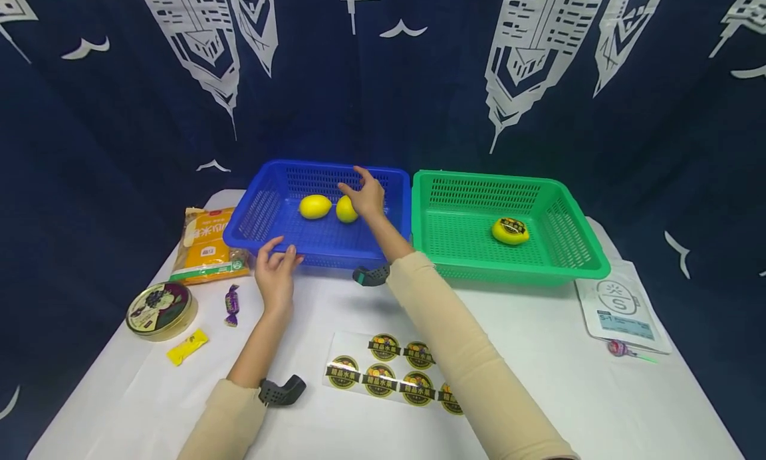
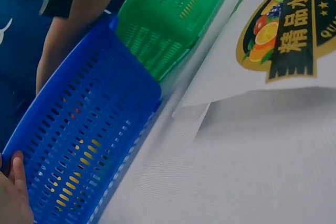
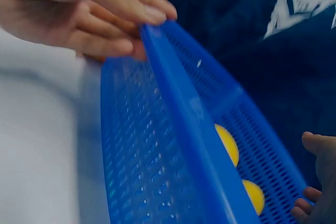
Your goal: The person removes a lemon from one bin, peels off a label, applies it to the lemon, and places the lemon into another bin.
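A blue plastic basket (image 1: 326, 250) stands at the back of the table with two yellow lemons (image 1: 314, 207) inside. My left hand (image 1: 276, 277) grips its front rim near the left corner, thumb outside; the left wrist view shows the fingers at the rim (image 2: 20, 174). Over the right part of this basket hovers my right hand (image 1: 368, 197), fingers spread and holding nothing, partly covering the right lemon (image 1: 345, 210). Beside it, a green basket (image 1: 509, 272) contains one lemon (image 1: 510, 231) bearing a black-and-gold sticker.
A sheet of round fruit stickers (image 1: 380, 375) lies in front, partly under the right sleeve. Leftward are an orange food bag (image 1: 209, 244), a round tin (image 1: 160, 310), a purple candy (image 1: 231, 305) and a yellow packet (image 1: 188, 346). A white pouch (image 1: 622, 304) and lollipop (image 1: 619, 348) lie right.
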{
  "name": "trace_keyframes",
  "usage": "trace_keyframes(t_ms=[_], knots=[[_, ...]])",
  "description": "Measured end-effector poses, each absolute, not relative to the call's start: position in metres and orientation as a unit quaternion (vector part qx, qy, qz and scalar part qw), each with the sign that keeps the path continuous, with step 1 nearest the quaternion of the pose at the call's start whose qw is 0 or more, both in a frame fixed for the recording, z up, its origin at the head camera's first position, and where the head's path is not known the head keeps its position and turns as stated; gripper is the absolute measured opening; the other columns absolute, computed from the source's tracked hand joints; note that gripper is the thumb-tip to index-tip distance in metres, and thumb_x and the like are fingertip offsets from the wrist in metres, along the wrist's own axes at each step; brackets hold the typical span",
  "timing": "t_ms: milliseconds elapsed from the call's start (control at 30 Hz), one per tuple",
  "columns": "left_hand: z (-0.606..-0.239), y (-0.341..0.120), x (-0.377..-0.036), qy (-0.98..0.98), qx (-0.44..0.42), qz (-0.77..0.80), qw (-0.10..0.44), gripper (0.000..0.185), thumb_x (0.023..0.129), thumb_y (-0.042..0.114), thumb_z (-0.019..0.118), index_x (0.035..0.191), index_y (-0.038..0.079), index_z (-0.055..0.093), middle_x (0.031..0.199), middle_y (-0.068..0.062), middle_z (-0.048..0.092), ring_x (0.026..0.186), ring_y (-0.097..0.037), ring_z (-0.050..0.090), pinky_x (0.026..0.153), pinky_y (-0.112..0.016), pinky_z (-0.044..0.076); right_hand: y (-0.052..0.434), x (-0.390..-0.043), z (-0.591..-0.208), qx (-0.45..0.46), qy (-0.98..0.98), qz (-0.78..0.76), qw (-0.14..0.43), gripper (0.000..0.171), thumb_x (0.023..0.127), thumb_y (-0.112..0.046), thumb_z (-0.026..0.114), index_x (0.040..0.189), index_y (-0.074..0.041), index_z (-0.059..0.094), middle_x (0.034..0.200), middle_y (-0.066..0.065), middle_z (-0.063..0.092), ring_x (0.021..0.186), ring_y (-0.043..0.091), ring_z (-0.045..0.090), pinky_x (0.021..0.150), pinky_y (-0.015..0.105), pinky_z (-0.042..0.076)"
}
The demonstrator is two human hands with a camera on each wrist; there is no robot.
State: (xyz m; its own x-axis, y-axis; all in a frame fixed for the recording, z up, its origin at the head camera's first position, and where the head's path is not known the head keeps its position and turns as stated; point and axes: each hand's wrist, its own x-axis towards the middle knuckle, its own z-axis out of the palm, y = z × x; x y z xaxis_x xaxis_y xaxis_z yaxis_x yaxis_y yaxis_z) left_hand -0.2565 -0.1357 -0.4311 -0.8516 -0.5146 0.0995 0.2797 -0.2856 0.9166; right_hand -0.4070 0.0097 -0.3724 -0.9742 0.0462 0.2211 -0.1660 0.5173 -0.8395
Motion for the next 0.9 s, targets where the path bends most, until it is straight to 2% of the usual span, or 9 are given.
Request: trace_keyframes(t_ms=[300, 633, 900], knots=[[-0.433, -0.135, -0.257, -0.543, 0.091, -0.791, 0.266, 0.033, 0.087, 0.002, 0.061, 0.119, 0.002, 0.051, 0.072, -0.003, 0.056, 0.072, -0.013, 0.059, 0.077, -0.027, 0.055, 0.003, -0.430, -0.392, 0.017, -0.903, 0.428, 0.042, 0.060, 0.084, -0.036, 0.067, 0.138, -0.022, 0.044, 0.141, 0.003, 0.042, 0.128, 0.024, 0.038, 0.103, 0.034, 0.037], [-0.436, -0.139, -0.258, -0.547, 0.096, -0.791, 0.258, 0.034, 0.086, 0.004, 0.062, 0.119, 0.003, 0.053, 0.070, -0.003, 0.055, 0.070, -0.013, 0.061, 0.076, -0.027, 0.055, 0.011, -0.439, -0.412, 0.080, -0.943, 0.322, -0.039, 0.064, 0.083, -0.038, 0.067, 0.140, -0.027, 0.041, 0.142, 0.003, 0.042, 0.129, 0.025, 0.037, 0.106, 0.035, 0.033], [-0.436, -0.140, -0.258, -0.552, 0.097, -0.787, 0.256, 0.033, 0.086, 0.005, 0.063, 0.118, 0.005, 0.053, 0.072, -0.003, 0.057, 0.070, -0.012, 0.062, 0.077, -0.028, 0.055, 0.010, -0.442, -0.419, 0.116, -0.942, 0.309, -0.055, 0.061, 0.084, -0.038, 0.066, 0.139, -0.025, 0.043, 0.140, 0.003, 0.044, 0.126, 0.027, 0.038, 0.104, 0.038, 0.034]])
